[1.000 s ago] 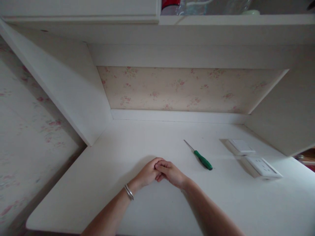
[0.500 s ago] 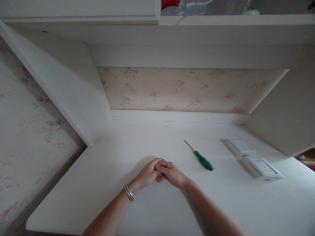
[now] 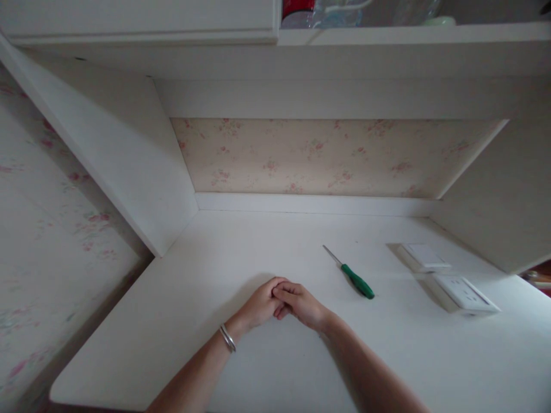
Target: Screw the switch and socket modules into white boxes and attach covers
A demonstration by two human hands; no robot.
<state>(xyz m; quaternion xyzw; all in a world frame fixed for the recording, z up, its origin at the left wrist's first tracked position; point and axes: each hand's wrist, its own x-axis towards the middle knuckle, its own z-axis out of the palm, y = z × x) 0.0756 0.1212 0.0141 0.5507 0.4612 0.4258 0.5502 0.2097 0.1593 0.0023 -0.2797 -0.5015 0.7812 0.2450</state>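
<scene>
My left hand (image 3: 258, 303) and my right hand (image 3: 306, 307) are clasped together low over the middle of the white desk (image 3: 267, 367). The fingers of both are closed around each other, and no object shows between them. A silver bangle (image 3: 228, 338) circles my left wrist. To the right of my hands, apart from them, lies a screwdriver (image 3: 357, 281) with a green handle, its metal shaft pointing away and to the left.
Farther right on the desk stand a white wall socket (image 3: 464, 292) and, behind it, a white switch-like plate (image 3: 425, 255). White side panels bound the desk left and right. Overhead, a shelf (image 3: 387, 36) holds a red item and clear plastic things.
My hands stay clasped in the same place. Only the camera view has shifted very slightly; the screwdriver and the socket lie as before.
</scene>
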